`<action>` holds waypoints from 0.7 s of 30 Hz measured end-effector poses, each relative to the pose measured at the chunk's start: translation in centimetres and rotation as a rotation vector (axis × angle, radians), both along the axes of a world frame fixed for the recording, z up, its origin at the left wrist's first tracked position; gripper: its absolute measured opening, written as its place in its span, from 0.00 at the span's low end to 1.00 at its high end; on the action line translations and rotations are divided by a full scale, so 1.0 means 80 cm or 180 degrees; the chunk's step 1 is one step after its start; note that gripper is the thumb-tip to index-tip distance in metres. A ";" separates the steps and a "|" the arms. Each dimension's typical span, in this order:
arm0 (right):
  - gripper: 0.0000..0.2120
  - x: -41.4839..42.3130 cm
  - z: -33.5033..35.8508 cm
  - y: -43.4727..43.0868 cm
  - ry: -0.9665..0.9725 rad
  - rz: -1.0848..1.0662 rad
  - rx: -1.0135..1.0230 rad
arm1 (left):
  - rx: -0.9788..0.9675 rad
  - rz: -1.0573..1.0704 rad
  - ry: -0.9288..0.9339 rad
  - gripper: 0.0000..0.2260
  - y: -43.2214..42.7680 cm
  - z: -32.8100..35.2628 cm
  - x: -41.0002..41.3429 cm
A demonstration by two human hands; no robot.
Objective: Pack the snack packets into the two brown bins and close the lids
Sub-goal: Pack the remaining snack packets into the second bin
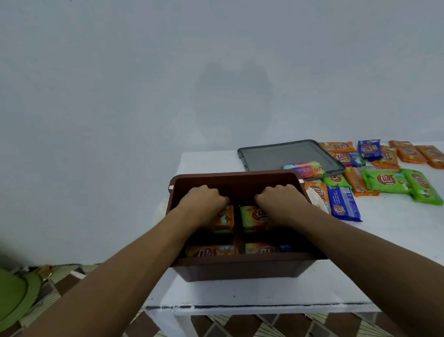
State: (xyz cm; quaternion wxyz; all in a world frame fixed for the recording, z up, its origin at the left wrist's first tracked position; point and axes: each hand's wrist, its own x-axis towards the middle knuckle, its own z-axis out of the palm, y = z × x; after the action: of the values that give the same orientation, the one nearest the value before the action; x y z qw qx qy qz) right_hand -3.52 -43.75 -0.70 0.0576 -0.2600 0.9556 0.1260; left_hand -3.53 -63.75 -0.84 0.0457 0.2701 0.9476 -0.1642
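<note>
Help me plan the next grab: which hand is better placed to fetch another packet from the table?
Right. The loose packets all lie right of the bin, nearest the right hand. The left hand would have to cross over.

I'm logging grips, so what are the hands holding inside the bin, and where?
Left hand rests on an orange packet's top end, right hand on a green packet's; whether either truly grips cannot be told.

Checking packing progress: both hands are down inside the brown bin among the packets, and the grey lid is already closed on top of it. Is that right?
Not quite. The head view shows both hands, left hand and right hand, inside the brown bin among the packets, but the grey lid lies flat on the table behind the bin, not closed on it.
</note>
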 end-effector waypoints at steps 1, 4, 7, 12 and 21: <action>0.24 0.000 0.000 0.000 0.0022 -0.0002 -0.0001 | 0.0031 0.0026 -0.0007 0.23 0.000 0.000 0.000; 0.25 0.002 0.003 0.000 -0.0012 0.0054 0.0068 | 0.0036 0.0062 -0.0057 0.24 -0.001 0.000 -0.001; 0.29 0.001 0.018 -0.003 -0.0244 0.0137 0.0311 | 0.0109 0.0182 -0.0223 0.23 -0.001 0.005 -0.001; 0.21 0.007 0.036 0.004 -0.0648 0.0174 0.0487 | 0.0123 0.0348 -0.0338 0.13 0.006 0.018 0.007; 0.14 0.023 0.047 0.119 0.0274 0.0552 -0.1213 | 0.0842 0.0233 -0.0238 0.08 0.066 0.050 0.010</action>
State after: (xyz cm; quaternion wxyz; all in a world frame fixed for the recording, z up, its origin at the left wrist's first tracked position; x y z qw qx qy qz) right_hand -1.65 -34.20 3.09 -0.0444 -0.3418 0.9378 -0.0416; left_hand -2.75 -58.46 3.18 0.0510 0.2450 0.9678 -0.0259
